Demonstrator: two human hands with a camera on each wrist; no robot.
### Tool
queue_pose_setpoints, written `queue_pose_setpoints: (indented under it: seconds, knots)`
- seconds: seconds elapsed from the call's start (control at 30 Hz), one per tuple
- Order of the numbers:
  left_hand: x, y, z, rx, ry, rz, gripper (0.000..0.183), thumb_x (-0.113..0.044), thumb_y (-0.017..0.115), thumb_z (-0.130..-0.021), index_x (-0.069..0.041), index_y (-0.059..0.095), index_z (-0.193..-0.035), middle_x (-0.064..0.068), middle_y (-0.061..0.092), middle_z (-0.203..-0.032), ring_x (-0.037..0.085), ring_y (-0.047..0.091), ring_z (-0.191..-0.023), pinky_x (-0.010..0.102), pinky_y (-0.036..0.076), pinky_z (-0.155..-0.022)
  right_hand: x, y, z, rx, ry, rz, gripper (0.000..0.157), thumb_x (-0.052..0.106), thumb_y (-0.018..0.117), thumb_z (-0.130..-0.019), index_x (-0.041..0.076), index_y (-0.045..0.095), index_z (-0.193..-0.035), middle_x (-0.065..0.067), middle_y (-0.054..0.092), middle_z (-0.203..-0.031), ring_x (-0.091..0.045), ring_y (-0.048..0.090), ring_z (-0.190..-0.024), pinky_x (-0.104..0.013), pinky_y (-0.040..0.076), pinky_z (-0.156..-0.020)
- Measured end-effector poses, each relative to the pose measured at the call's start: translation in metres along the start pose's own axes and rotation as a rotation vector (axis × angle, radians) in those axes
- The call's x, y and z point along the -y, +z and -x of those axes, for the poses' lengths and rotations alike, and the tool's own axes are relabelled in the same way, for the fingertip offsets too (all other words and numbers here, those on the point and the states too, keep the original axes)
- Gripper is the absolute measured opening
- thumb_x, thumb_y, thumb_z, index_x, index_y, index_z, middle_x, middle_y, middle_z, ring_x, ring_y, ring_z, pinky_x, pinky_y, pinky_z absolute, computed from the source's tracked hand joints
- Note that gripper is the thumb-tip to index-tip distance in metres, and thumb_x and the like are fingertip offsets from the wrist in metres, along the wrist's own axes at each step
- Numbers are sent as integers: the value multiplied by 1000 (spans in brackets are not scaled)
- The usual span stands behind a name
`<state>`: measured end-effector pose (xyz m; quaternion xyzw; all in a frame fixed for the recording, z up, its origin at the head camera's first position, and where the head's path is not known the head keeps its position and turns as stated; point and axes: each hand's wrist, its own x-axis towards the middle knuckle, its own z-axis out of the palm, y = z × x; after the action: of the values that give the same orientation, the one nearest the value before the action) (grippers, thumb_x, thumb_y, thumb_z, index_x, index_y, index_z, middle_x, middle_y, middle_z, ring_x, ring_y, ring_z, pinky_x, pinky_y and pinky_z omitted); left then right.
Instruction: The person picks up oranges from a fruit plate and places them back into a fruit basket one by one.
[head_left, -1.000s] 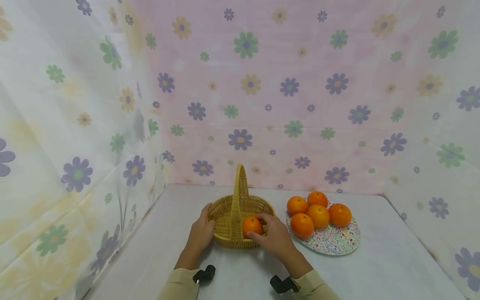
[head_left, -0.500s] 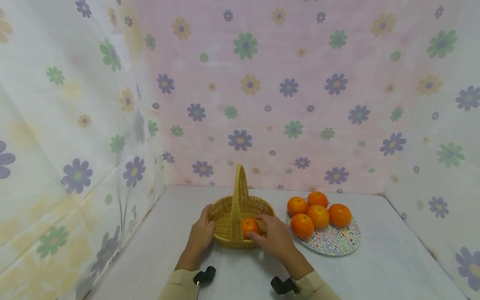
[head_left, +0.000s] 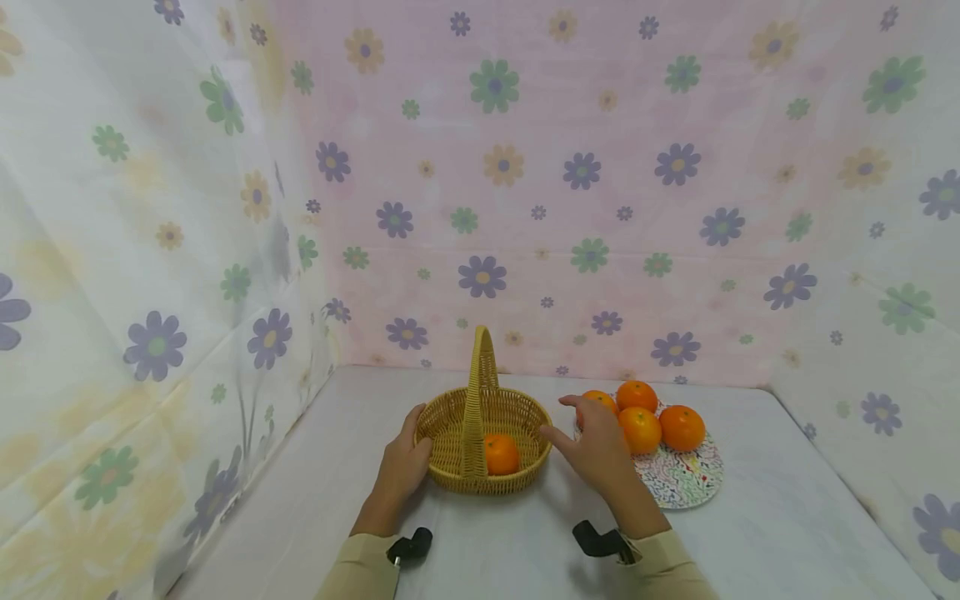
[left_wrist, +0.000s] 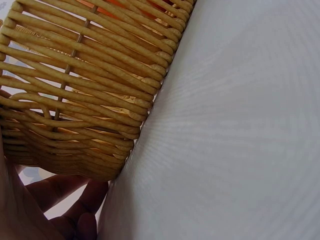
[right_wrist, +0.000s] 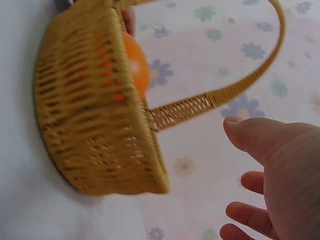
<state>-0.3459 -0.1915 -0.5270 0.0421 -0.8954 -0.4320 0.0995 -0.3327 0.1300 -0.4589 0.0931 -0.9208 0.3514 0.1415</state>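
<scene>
A woven yellow wicker basket point(head_left: 450, 483) with a tall arched handle stands on the white table. One orange point(head_left: 502, 454) lies inside it, right of the handle. My left hand point(head_left: 402, 463) holds the basket's left side; the left wrist view shows its fingers point(left_wrist: 92, 197) low against the wicker wall point(left_wrist: 80, 95). Right of the basket, my right hand point(head_left: 600, 446) is in the air with fingers spread and nothing in it, partly covering a speckled plate point(head_left: 686, 483). Several oranges point(head_left: 682, 428) sit on that plate.
Flower-printed cloth walls point(head_left: 525, 192) rise behind and on both sides. A white cloth covers the table point(head_left: 480, 550). Black camera mounts point(head_left: 410, 544) sit at both wrists, by the beige sleeves.
My right hand has let go of the orange in the basket and moved right, out over the plate's left edge. The left hand has stayed on the basket.
</scene>
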Motion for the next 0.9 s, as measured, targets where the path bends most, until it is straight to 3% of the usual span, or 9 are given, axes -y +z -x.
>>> queue_pose_setpoints:
  seconds: [0.17,0.23,0.53,0.9]
  knots:
    - [0,-1,-1,3,-6,11,68,-23,44,-99,-26,27,-164,15,41,-164,43,39,-150,64,34,-119,-14,-19,-5,27,114,-44,70,54,74,-90,16,54,-145,-14,51,-151,-38,48,-139,-64,42,-113]
    - [0,-1,0,-1,-8,8,67,-24,44,-99,-26,27,-164,15,41,-163,43,39,-149,65,34,-119,-19,-26,-6,34,153,-49,74,58,72,-90,16,52,-147,-14,49,-152,-38,49,-138,-64,43,-112]
    - [0,0,0,-10,-13,2,68,-23,43,-98,-25,27,-164,15,41,-163,43,40,-149,64,34,-119,-35,-42,-6,26,179,5,93,74,69,-82,8,53,-146,-18,52,-149,-42,50,-136,-63,44,-111]
    - [1,0,-1,3,-10,11,68,-24,45,-98,-27,27,-164,15,41,-163,43,39,-149,65,34,-119,-52,-43,-6,64,239,-6,76,51,75,-89,5,53,-146,-20,56,-148,-41,53,-133,-61,46,-111]
